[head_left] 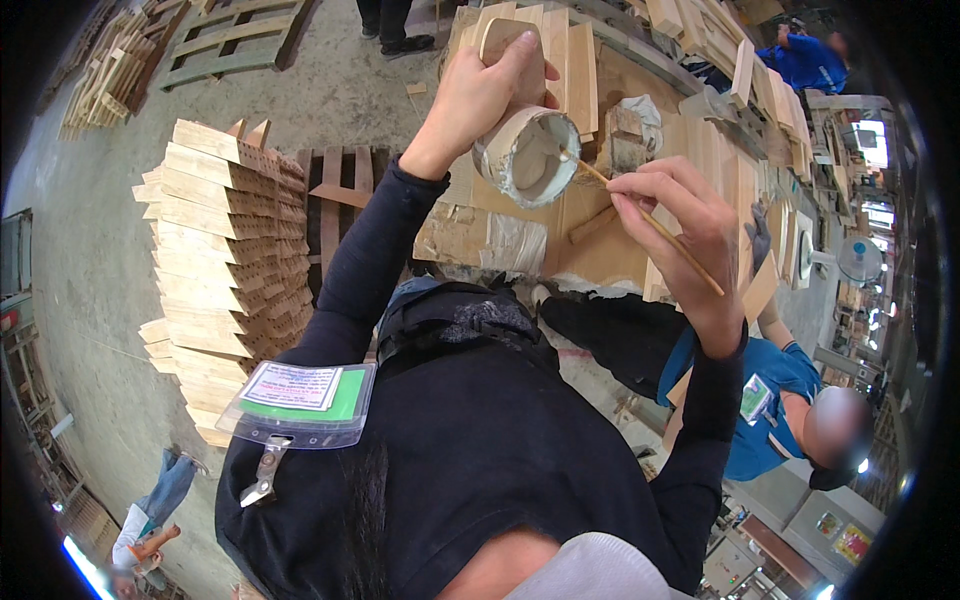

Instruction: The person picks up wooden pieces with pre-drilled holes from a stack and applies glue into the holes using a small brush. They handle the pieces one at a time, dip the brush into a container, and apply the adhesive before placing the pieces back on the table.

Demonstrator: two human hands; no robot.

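A light wooden piece with a rounded end (507,45) is gripped in my left hand (482,92), thumb over its face. Just below that hand is a round pot (497,160) with a crusted white rim and beige paste (538,165) inside. Whether the pot stands on the bench or is also held, I cannot tell. Between the fingertips of my right hand (685,235) I pinch a thin wooden stick (680,250), its tip at the pot's rim. Behind the stick lies a block-like bundle (625,135) with white plastic.
The bench (590,235) carries cardboard and wooden boards (578,80). A tall stack of cut wood pieces (215,260) stands left, beside a pallet (335,215). A co-worker in blue (755,400) is close on my right; other people are farther off.
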